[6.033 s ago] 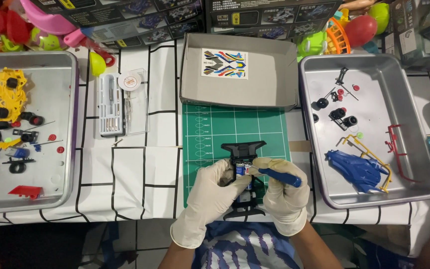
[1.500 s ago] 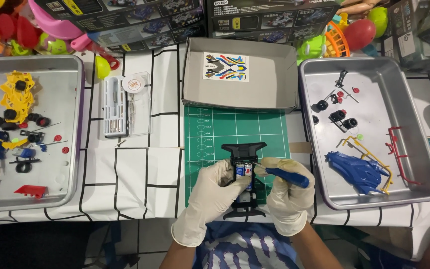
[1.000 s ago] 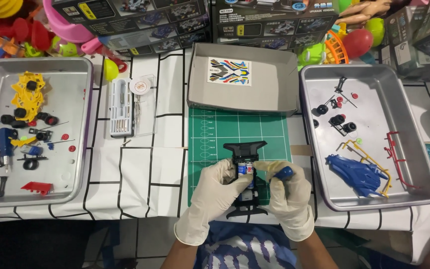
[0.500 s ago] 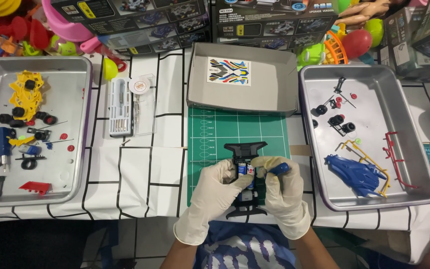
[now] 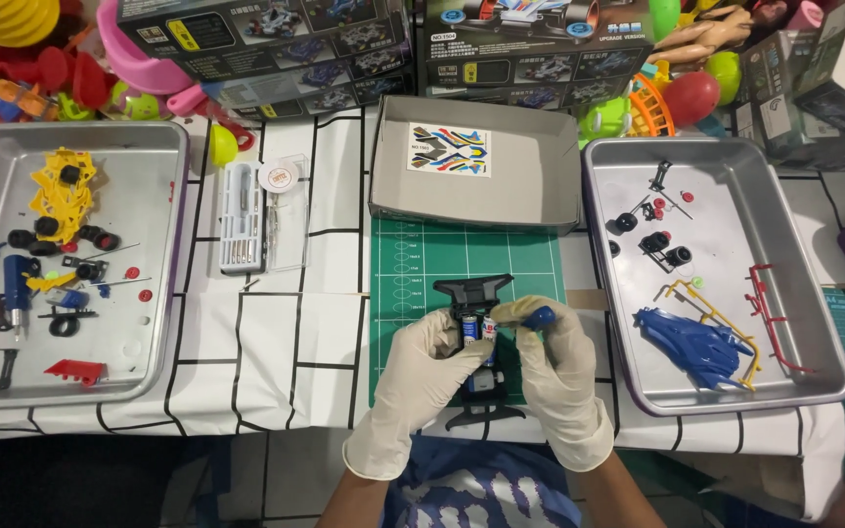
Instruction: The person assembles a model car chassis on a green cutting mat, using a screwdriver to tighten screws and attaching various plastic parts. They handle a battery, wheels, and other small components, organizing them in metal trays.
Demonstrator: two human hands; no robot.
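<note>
We have the black toy car chassis [image 5: 478,337] on the green cutting mat [image 5: 413,264], close to the table's near edge, and both gloved hands are on it. Our left hand [image 5: 421,376] curls around its left side, thumb and fingers pinching the middle where a small battery-like cylinder [image 5: 481,329] sits. Our right hand [image 5: 556,376] closes around a blue-handled tool [image 5: 538,318], its handle end poking out above the knuckles, with the fingertips pressed toward the same middle spot.

Compared with six seconds ago, the tool has turned: it lay long and flat across the right hand then, and now only its stubby blue end shows, so it stands steeper over the chassis. The hands have also drawn closer together. We judge this as work bearing down into the chassis centre, not a change of part.

Around us, the grey cardboard lid [image 5: 476,166] with its sticker sheet [image 5: 449,149] borders the mat's far edge. The right metal tray [image 5: 833,332] holds the blue car body [image 5: 696,344], red and yellow sprues and small wheels; the left metal tray [image 5: 163,244] holds yellow and blue parts. A clear tool case [image 5: 261,220] lies left of the mat. The mat's upper half gives room between the chassis and the lid.
</note>
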